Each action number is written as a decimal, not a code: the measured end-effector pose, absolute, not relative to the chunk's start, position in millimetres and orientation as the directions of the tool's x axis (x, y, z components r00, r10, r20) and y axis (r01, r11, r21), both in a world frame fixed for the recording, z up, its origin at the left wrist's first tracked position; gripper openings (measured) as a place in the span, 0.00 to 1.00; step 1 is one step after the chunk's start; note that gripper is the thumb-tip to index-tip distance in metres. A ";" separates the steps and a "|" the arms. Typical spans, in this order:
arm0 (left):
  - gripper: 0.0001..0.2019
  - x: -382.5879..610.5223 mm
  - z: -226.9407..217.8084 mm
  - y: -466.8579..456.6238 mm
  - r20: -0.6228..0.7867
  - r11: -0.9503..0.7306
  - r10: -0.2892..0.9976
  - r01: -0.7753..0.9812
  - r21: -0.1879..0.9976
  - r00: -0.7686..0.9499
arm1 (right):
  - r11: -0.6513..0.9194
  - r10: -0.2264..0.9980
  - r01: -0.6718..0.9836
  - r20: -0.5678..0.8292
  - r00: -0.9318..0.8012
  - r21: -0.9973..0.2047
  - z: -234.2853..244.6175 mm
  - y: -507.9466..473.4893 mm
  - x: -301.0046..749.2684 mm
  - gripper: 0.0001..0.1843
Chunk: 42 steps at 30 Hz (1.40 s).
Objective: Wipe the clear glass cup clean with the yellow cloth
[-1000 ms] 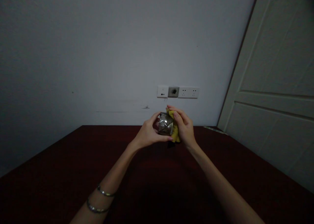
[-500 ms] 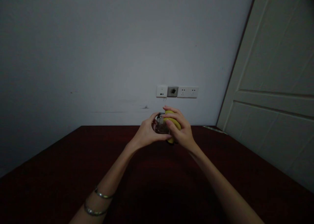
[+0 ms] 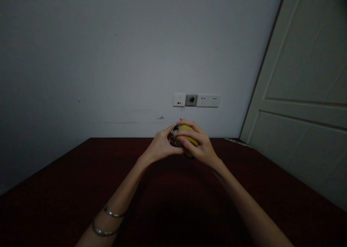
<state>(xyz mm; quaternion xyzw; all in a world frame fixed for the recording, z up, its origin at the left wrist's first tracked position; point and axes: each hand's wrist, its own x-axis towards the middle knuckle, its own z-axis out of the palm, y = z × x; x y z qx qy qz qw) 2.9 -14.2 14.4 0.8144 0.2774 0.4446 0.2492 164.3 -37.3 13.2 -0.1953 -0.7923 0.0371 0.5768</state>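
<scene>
Above the far half of a dark red table (image 3: 81, 189), both hands meet around a small clear glass object (image 3: 174, 138), mostly covered now. My left hand (image 3: 159, 148) curls round its left side and holds it. My right hand (image 3: 199, 146) presses a yellow cloth (image 3: 187, 132) over the top and front of the glass, fingers wrapped across it. Two silver bangles (image 3: 108, 221) sit on my left forearm.
A grey-white wall stands just behind the table, with a row of white sockets and a grey switch plate (image 3: 196, 100) above the hands. A pale panelled door (image 3: 303, 106) fills the right side. A thin light strip (image 3: 234, 141) lies at the table's far right corner.
The yellow cloth has moved from the right side of the glass object over its front, so the glass is now largely hidden. Both hands stay at the same spot.
</scene>
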 end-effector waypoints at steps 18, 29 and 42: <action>0.27 2.8 12.9 -11.9 0.524 -0.658 0.737 0.274 0.702 0.427 | 0.892 0.411 0.280 0.894 -0.179 -0.355 8.4 -29.4 161.0 0.10; 0.27 4.9 11.6 -8.0 0.540 -0.641 0.730 0.147 0.753 0.419 | 0.903 0.423 0.122 0.902 -0.090 -0.411 8.1 -28.0 166.6 0.09; 0.29 4.0 10.3 -1.8 0.509 -0.572 0.755 0.036 0.819 0.413 | 0.855 0.516 0.127 0.851 -0.096 -0.503 7.5 -18.8 170.4 0.17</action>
